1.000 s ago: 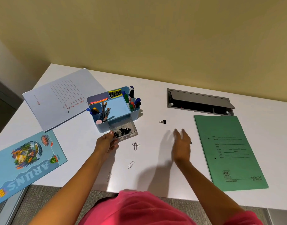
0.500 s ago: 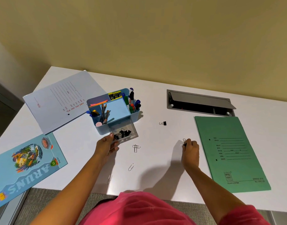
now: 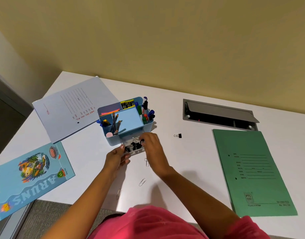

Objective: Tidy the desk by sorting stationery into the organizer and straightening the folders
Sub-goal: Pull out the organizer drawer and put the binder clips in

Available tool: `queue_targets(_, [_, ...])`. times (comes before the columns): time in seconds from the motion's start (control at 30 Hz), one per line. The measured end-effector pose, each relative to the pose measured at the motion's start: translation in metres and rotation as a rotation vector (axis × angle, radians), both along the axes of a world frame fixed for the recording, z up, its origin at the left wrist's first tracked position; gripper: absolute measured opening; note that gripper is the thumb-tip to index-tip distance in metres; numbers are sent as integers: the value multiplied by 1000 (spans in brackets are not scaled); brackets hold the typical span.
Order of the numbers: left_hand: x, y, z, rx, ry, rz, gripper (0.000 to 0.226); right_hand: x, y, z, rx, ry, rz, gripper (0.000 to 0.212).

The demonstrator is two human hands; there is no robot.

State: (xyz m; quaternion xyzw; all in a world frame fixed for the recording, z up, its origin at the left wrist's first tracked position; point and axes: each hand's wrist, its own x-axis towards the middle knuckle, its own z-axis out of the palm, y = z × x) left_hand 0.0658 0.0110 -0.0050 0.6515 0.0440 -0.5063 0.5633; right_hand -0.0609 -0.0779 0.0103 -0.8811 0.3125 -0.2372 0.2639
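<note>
The clear drawer (image 3: 136, 151), pulled out at the foot of the blue organizer (image 3: 131, 119), is already heaped with black clips (image 3: 132, 145), so the black binder clip (image 3: 142, 140) pinched by the curled fingertips of the right hand (image 3: 152, 146) may bounce off the pile onto the desk (image 3: 191, 161) if dropped from above, and the left hand (image 3: 116, 158), thumb and fingers gripping the drawer's front corner, could tug the tray right out. The clip is small, black with thin wire loops, just over the drawer's middle
</note>
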Motion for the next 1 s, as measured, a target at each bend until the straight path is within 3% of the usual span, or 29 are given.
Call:
queue_targets(0.13, [0, 0, -2, -6, -1, 9, 34, 14, 2, -10, -8, 112, 73, 40])
queue_targets(0.3, [0, 0, -5, -6, 2, 24, 32, 15, -2, -15, 67, 58, 36, 32])
queue_targets(0.47, [1, 0, -7, -7, 29, 37, 27, 0, -29, -18, 153, -78, -215, 22])
queue_targets(0.57, [1, 0, -7, -19, 46, 47, 26, -23, -51, -27, 143, -100, -341, 30])
queue_targets(0.7, [1, -1, -7, -44, 71, 68, 26, -54, -79, -47, 88, 322, -411, 56])
queue_targets(0.77, [1, -1, -7, -45, 75, 64, 25, -67, -91, -57, 79, 486, -379, 54])
queue_targets(0.87, [2, 0, -6, -47, 77, 65, 25, -77, -92, -59, 35, 559, -426, 38])
queue_targets(1.0, [2, 0, -6, -53, 91, 75, 24, -81, -89, -58, 42, 439, -426, 31])
